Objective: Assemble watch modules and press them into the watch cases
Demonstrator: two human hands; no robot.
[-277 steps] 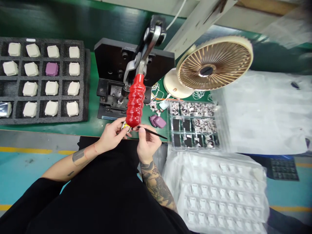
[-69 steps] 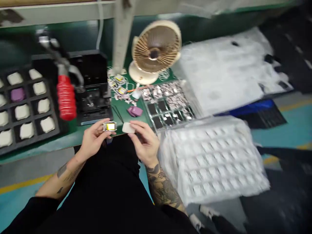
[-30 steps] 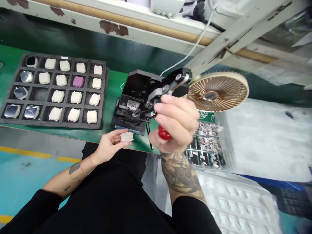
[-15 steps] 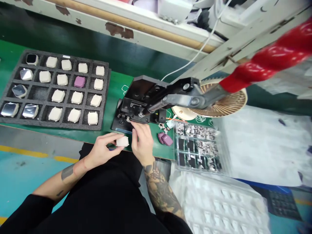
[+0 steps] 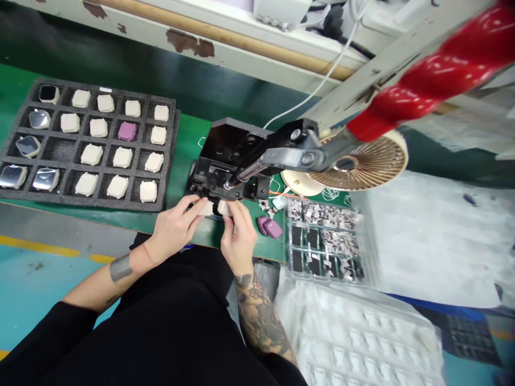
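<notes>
OK, off-white plastic-looking case (image 5: 206, 208) sits pinched in left hand (image 5: 175, 225), similar off-white rounded piece (image 5: 224, 208) in right hand (image 5: 240, 236). Both are at the front of the black metal lever press (image 5: 229, 142). Best: light edge grip, pieces level.

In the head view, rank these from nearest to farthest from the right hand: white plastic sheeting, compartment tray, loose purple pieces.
From the right hand:
1. Loose purple pieces, just right of it.
2. Compartment tray, farther right.
3. White plastic sheeting, far right.
</notes>
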